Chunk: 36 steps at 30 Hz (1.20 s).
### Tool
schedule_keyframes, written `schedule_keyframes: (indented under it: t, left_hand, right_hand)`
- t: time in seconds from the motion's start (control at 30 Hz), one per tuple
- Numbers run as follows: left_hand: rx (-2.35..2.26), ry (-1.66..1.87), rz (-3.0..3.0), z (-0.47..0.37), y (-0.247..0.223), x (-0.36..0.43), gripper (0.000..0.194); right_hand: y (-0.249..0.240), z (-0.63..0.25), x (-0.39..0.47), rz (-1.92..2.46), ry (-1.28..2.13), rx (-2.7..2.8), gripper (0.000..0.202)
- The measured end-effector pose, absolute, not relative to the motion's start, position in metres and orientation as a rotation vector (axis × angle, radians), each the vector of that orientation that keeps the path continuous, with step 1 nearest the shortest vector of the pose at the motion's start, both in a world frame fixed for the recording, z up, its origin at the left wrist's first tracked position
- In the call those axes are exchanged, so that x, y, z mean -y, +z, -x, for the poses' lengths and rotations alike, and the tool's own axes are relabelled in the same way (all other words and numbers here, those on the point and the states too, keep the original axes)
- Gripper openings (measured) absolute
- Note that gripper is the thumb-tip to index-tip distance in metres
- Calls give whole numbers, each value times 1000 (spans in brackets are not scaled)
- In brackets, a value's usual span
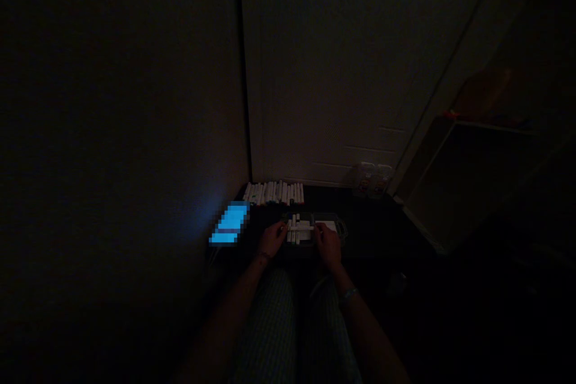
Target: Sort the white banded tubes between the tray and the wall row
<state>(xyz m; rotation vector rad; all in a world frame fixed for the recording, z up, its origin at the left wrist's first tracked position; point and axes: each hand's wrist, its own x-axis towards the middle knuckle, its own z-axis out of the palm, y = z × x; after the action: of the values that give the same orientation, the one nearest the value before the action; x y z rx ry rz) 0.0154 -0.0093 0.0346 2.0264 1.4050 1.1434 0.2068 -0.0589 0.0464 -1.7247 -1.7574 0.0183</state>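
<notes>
Two patterned trouser legs (270, 318) lie nearest, below the fingers. Next, the left hand (270, 241) and right hand (329, 246) seem to pinch opposite ends of a white marker (302, 228), their fingers nearly closed; darkness hides the exact contact. It looks light, stiff and smooth, apt to roll, and should sit best gripped round its barrel. Its long axis runs left to right, roughly level; which end is capped, I cannot tell. Just under the fingers is a clear case (345, 231), with a few white markers (296, 237) pointing away, crosswise to the held one. Beyond the fingers, leftward on the dark desk (373, 225), stands or lies a row of markers (273, 192); clear packages (373, 180) are farther right.
</notes>
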Motion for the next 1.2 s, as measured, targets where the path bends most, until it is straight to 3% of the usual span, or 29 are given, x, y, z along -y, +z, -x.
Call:
schedule_keyframes:
  t: [1.2]
  left_hand:
    - [-1337,1166,-2025,-14,26,4,31]
  right_hand:
    - [43,-206,56,1733,-36,1770,34]
